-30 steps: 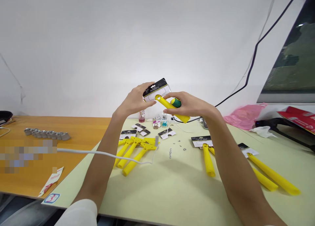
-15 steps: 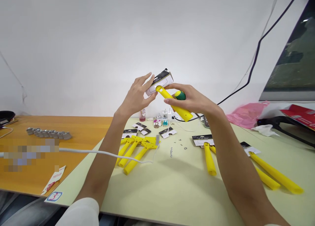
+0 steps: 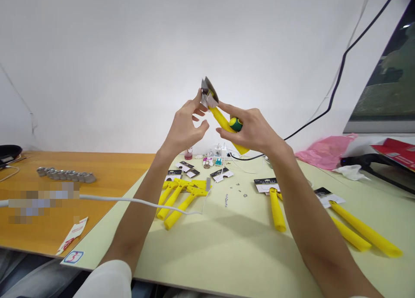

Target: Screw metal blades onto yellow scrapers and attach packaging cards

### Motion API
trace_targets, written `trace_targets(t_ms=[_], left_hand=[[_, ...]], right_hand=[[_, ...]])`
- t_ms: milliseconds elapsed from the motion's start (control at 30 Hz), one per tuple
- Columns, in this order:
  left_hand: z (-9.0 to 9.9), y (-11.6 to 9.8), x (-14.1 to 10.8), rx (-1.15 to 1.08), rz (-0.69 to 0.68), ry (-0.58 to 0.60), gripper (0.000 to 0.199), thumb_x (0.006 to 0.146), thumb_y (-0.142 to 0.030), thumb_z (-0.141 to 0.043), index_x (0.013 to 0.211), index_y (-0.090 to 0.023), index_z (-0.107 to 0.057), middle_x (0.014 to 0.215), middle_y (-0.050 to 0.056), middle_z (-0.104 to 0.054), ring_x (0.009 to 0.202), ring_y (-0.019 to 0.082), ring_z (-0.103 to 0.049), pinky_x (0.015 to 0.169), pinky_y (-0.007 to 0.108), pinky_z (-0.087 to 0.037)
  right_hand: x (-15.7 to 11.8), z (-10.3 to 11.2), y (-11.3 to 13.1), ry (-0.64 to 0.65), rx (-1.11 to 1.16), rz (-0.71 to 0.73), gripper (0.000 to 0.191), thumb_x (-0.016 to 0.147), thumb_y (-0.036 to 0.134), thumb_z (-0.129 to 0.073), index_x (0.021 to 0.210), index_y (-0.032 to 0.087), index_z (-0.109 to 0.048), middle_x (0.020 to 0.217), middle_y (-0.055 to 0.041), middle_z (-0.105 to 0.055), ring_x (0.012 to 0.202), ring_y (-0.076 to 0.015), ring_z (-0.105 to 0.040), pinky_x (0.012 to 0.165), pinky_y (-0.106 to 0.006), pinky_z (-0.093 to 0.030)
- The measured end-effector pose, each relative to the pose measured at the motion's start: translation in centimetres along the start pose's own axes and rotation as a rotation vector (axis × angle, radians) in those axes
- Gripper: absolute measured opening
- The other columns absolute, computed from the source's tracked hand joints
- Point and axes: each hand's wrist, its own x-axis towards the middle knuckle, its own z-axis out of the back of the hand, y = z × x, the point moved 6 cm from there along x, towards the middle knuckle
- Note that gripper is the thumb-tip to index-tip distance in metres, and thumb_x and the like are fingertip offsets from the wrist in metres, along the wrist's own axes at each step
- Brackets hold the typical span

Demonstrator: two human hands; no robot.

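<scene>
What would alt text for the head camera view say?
A person's right hand holds up a yellow scraper and a green handle, while the left hand touches a black-and-white card at the scraper's end. More yellow scrapers lie on the pale table below.

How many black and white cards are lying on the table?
6: four cards behind the yellow scrapers, one card and another card further right; more may be hidden.

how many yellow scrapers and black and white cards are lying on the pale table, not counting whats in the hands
yellow scrapers: 6
black and white cards: 6
total: 12
the right forearm hides part of the right group, so that scraper count is a best read
</scene>
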Motion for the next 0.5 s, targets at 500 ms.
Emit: trace_targets(t_ms=[500], left_hand=[[0.5,-1.9,0.1,-0.468,0.214,-0.08,0.06,0.099,-0.072,-0.072,0.138,-0.026,-0.073,0.136,0.012,-0.082,0.143,0.039,-0.07,0.111,0.061,-0.066]], right_hand=[[0.3,-0.7,0.3,0.081,0.1,-0.107,0.121,0.092,0.064,-0.08,0.185,0.022,-0.015,0.102,-0.0063,-0.076,0.083,-0.0284,-0.065,0.086,-0.041,-0.05]])
